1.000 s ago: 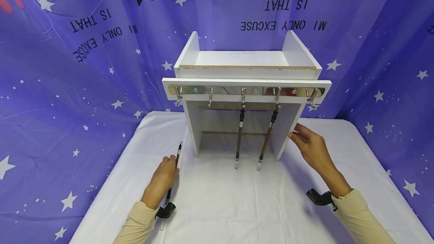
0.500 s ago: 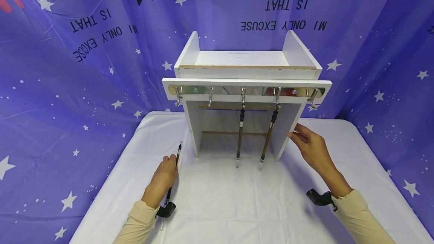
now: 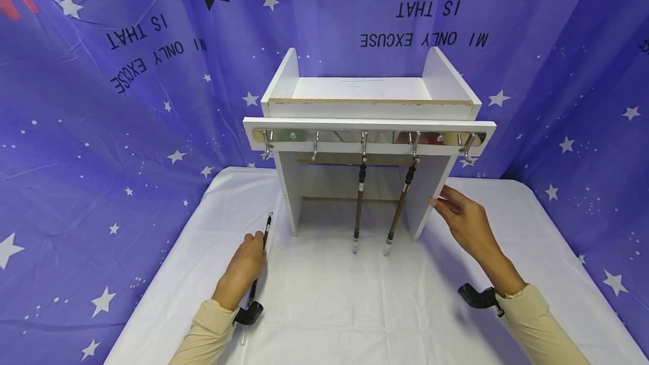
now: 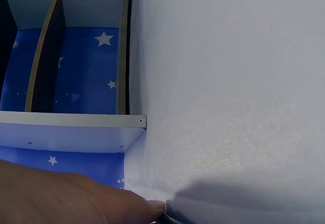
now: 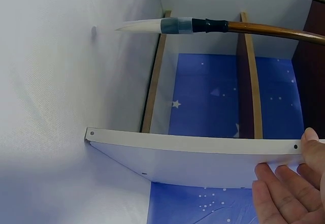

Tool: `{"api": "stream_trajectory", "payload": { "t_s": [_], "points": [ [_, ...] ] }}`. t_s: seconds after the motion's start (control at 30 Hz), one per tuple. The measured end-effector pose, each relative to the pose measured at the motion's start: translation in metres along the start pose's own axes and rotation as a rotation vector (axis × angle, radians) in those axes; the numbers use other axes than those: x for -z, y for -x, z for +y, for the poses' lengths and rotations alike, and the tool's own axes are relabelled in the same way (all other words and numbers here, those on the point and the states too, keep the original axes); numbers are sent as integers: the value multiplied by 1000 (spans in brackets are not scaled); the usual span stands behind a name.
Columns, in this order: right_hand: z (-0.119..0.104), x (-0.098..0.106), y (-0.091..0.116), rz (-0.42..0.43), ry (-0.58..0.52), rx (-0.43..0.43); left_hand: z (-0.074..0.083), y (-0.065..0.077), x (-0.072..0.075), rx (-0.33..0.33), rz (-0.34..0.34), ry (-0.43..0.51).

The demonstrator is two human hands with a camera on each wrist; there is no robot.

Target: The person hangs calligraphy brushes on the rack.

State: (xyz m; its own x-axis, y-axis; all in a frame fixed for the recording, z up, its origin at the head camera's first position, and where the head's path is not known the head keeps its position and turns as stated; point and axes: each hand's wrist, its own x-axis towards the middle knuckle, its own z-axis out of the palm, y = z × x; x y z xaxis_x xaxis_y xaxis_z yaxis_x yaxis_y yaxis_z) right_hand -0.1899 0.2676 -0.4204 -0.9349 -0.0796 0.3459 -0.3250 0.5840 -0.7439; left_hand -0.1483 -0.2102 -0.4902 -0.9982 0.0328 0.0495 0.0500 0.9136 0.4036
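In the head view my left hand [image 3: 243,266] holds a calligraphy brush [image 3: 267,227] low over the white cloth, left of a white shelf rack [image 3: 370,110]. The brush's loop end points toward the rack and its pale tip lies beyond my wrist. My right hand [image 3: 467,227] pinches the front edge of the rack's right side panel, thumb on the edge and fingers on the outer face in the right wrist view. Two more brushes hang tip down by their loops from the hook rail [image 3: 339,136]: one at the middle hook [image 3: 364,139], another brush [image 3: 399,210] just right of it.
The rack stands upright on a white-covered table [image 3: 324,308]. Hooks to the left and at the far right of the rail hold nothing. A purple curtain [image 3: 152,128] with stars and lettering closes in the back and sides.
The hanging brushes sway slightly at their lower tips, most clearly the right one. Both hands keep their places.
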Motion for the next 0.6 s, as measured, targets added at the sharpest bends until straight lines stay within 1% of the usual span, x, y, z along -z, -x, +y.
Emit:
{"api": "stream_trajectory", "payload": {
  "t_s": [0.27, 0.6],
  "points": [
    [3, -1, 0, 4, -7, -5, 2, -2, 0, 56, -42, 22],
    [2, -1, 0, 7, -10, 11, 5, -1, 2, 39, -27, 37]
  ]
}}
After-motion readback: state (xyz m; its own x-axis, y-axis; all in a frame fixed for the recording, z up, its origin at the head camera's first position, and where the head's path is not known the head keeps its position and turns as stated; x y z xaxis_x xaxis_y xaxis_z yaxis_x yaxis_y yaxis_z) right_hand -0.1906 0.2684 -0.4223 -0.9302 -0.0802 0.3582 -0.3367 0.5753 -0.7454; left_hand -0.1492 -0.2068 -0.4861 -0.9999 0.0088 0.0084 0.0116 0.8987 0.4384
